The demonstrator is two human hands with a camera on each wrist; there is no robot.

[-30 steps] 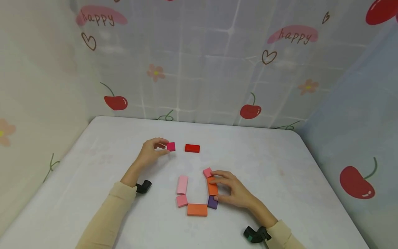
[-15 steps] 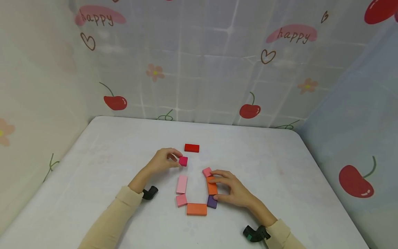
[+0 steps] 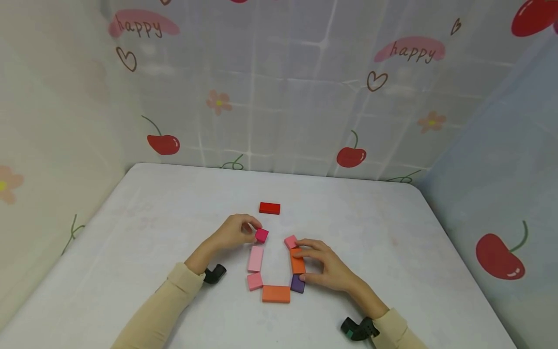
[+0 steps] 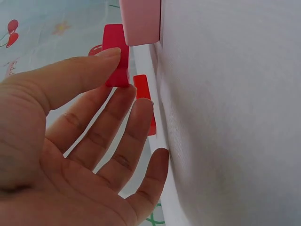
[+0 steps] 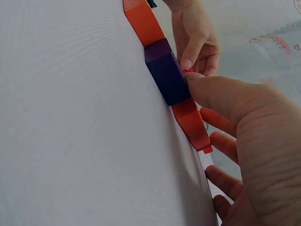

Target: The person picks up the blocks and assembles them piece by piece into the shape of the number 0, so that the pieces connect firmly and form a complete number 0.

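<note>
My left hand (image 3: 234, 232) pinches a magenta cube (image 3: 261, 236) between thumb and fingertips. The cube is right at the far end of a light pink block (image 3: 255, 259). Below that block lies a pink cube (image 3: 255, 281), then an orange block (image 3: 276, 294) across the near side. My right hand (image 3: 329, 267) rests along the right-hand row with loosely bent fingers. Its fingertips touch the upper orange block (image 3: 299, 264) near another pink cube (image 3: 289, 241), and its thumb touches the purple block (image 5: 167, 70).
A red block (image 3: 270, 208) lies alone farther back on the white table (image 3: 357, 208). Curtains (image 3: 283, 97) printed with cherries, flowers and hearts stand behind and at both sides. Black wrist cameras (image 3: 359, 329) sit at both cuffs.
My left hand has carried the magenta cube from beside the red block toward me and to the right, to the far end of the light pink block. The right hand has stayed put.
</note>
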